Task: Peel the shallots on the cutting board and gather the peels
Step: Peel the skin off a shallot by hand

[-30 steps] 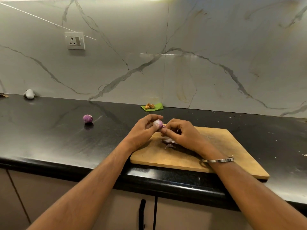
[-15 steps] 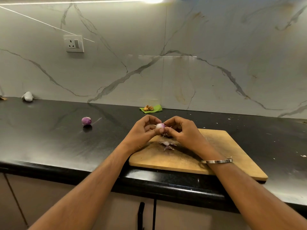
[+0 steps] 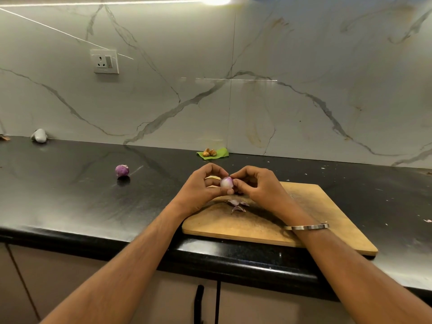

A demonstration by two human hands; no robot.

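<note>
Both hands meet just above the far-left part of the cutting board [image 3: 327, 218], w/ a small shallot [image 3: 226, 182] held between them. Left hand [image 3: 201, 188]: grip grasping the shallot, thumb under it, index curled over the top. Right hand [image 3: 259, 185]: fingertips pinching at the shallot's right side, other fingers curled in. The shallot looks mostly pale/white w/ some purple on top, so partly peeled. It's off the board, lifted in the fingers.

Peels [image 3: 237, 205]: a few purple-white bits lying on the board, directly below the hands, near the board's left end. Rest of the board is bare wood, dark staining around the middle.

Second shallot [image 3: 122, 170], purple, sits on the black surface [image 3: 70, 195] well left of the board, apart from everything.

Beyond the board, against the marble wall: green leaf [image 3: 219, 153] w/ small brown pieces [image 3: 209, 152] on it; can't tell what they are. Far left of the board, by the wall, a grey-white lump [image 3: 39, 135]. Wall socket [image 3: 104, 61] up on the wall, left of the board.

Right wrist wears a metal bangle [image 3: 307, 227], over the board's near edge. Board overhangs nothing; it lies flat, near the surface's front edge.
</note>
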